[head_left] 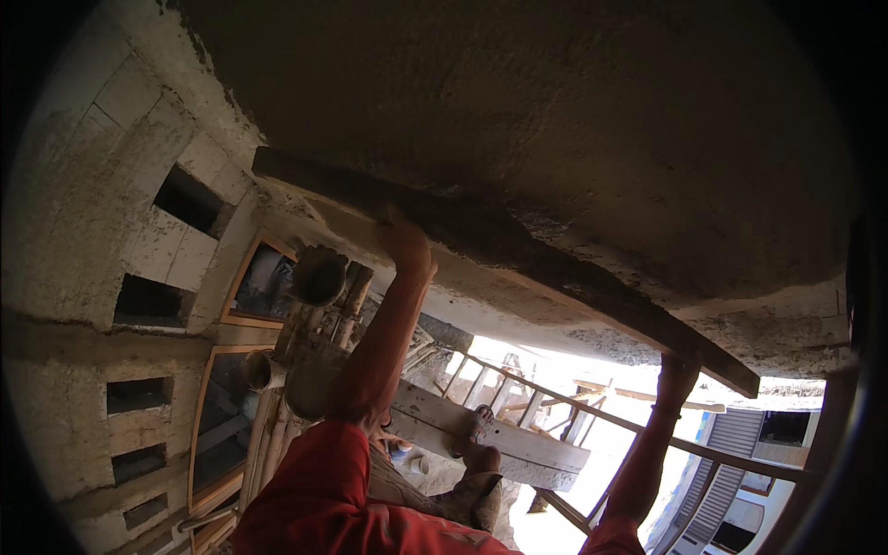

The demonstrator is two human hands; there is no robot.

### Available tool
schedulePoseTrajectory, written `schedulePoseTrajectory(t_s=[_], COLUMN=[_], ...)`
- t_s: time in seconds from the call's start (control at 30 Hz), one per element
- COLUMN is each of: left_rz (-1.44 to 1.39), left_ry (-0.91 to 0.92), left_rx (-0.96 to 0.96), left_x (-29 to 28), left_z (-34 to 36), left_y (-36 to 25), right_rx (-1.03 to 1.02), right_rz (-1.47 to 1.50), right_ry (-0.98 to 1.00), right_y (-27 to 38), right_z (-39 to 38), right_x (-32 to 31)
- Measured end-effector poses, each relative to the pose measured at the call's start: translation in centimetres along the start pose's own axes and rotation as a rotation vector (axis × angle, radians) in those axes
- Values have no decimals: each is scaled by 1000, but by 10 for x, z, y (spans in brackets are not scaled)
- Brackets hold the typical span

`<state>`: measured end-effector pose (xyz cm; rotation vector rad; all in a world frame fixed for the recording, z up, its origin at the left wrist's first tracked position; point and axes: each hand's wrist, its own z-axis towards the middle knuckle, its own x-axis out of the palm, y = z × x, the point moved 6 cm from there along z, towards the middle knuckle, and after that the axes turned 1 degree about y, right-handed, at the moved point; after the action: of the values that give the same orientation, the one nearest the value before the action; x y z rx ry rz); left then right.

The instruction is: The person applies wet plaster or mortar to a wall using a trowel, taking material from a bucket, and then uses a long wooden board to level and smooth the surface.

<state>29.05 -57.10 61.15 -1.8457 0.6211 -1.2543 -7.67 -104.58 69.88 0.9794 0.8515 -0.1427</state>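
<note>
A long wooden straightedge (583, 282) lies up against the underside of a ceiling slab (555, 120) coated in damp grey plaster. It runs slantwise from the wall on the left to the lower right. My left hand (407, 245) grips its lower edge left of the middle, arm raised. Close to the board's right end, my right hand (678, 377) is wrapped round the same edge. Rough plaster shows along the board's far side. The fingers of both hands are partly hidden by the board and shadow.
A block wall (74, 361) with square openings and wood-framed windows (217, 425) stands at left. Beside it are buckets (319, 276) and poles (264, 439). Below me, a foot (482, 423) rests on a plank (536, 453). A ladder-like wooden frame (573, 402) crosses at lower right.
</note>
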Motion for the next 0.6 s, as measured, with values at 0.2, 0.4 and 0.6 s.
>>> schedulePoseTrajectory(t_s=[0.2, 0.4, 0.6], left_rz=[60, -42, 73], left_ry=[-164, -235, -335], left_rx=[-198, -239, -385], left_x=[-63, -142, -221], left_z=[-34, -49, -44], left_y=[1, 39, 82], right_rx=[-272, -3, -366], right_rz=[-537, -749, -919], right_ry=[-165, 80, 50], right_y=[10, 38, 52], right_z=[-58, -90, -111], right_x=[-25, -30, -59])
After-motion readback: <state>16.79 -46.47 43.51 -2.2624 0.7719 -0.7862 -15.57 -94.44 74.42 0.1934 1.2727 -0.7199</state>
